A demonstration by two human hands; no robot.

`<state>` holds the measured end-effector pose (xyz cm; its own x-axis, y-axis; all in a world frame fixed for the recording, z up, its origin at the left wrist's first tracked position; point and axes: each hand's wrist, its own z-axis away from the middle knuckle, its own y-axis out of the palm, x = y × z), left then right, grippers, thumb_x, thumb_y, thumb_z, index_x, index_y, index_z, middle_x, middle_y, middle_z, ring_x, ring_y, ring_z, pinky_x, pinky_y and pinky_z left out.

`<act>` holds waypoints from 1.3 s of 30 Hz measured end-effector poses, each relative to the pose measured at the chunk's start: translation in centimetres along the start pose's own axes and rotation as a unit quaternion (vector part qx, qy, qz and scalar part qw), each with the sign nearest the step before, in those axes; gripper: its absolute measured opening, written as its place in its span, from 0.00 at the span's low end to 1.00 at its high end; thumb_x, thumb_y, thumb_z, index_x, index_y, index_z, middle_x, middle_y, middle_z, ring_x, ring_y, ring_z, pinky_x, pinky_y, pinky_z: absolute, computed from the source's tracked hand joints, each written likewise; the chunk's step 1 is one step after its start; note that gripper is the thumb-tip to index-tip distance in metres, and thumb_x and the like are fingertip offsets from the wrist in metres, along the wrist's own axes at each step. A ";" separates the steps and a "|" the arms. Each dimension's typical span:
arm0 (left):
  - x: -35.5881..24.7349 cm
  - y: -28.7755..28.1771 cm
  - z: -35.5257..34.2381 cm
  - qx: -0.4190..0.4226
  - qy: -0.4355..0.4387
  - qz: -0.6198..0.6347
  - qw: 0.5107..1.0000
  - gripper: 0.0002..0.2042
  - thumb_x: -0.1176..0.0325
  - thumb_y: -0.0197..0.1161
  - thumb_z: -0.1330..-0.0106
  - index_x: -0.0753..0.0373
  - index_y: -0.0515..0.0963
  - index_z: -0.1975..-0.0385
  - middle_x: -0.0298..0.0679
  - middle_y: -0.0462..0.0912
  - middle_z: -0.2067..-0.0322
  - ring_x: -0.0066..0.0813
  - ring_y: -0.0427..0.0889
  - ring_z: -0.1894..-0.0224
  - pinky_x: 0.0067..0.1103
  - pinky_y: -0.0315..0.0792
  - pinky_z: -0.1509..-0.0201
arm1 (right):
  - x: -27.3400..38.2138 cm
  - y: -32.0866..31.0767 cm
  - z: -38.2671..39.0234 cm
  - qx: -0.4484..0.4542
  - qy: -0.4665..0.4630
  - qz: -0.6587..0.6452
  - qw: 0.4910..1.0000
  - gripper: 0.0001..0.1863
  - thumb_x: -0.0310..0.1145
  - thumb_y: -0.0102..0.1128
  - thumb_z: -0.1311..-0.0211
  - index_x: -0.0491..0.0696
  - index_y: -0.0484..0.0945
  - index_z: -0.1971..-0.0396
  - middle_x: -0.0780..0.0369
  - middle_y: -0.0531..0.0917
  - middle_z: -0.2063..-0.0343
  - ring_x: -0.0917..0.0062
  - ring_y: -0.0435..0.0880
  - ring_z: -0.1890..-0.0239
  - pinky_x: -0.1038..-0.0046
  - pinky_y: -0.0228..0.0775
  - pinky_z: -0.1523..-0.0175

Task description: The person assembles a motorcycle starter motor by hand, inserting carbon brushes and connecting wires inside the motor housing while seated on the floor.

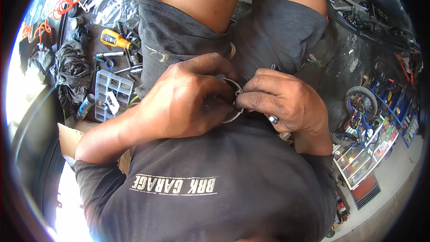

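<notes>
My left hand (188, 101) cups the metal ring (230, 103) from the left; right hand (284, 103) pinches its right edge, fingers closed.

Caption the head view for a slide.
Both hands, left hand and right hand, grip a thin metal ring over the lap.

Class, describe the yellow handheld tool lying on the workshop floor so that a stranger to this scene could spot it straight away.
Start at the cluttered floor left of the person's knees and find the clear compartment box of small parts. Just above it lies the yellow handheld tool, next to a crumpled dark rag. It is the only bright yellow thing among grey metal tools and clear plastic bags.
</notes>
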<state>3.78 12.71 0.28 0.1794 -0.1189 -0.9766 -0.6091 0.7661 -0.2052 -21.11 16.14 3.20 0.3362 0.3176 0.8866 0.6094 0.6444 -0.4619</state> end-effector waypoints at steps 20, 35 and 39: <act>-0.6 -0.8 -0.1 0.074 0.040 -0.137 0.987 0.11 0.75 0.65 0.39 0.68 0.77 0.57 0.52 0.76 0.52 0.54 0.82 0.56 0.39 0.78 0.53 | -0.6 0.4 0.5 -0.014 0.013 -0.001 1.000 0.27 0.15 0.64 0.63 0.42 0.81 0.55 0.55 0.82 0.60 0.60 0.83 0.60 0.64 0.77 0.56; -0.5 -2.3 -1.3 0.121 -0.041 -0.016 0.992 0.12 0.74 0.71 0.45 0.65 0.82 0.61 0.47 0.80 0.55 0.47 0.84 0.57 0.34 0.79 0.54 | -0.8 1.1 0.5 -0.049 0.008 -0.015 0.999 0.26 0.16 0.65 0.61 0.44 0.82 0.55 0.58 0.83 0.63 0.63 0.84 0.63 0.65 0.77 0.59; -0.1 -1.8 -1.1 0.076 -0.011 -0.017 0.997 0.11 0.75 0.74 0.48 0.64 0.85 0.64 0.45 0.82 0.54 0.44 0.85 0.56 0.32 0.80 0.54 | -0.8 1.3 0.5 -0.079 0.008 -0.015 0.997 0.26 0.15 0.66 0.59 0.45 0.82 0.54 0.58 0.83 0.66 0.63 0.84 0.66 0.65 0.77 0.60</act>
<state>4.00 10.67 0.65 0.2151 -0.1342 -0.9673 -0.4783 0.8491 -0.2242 -20.93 17.08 1.89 0.3272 0.2875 0.9002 0.7241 0.5357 -0.4343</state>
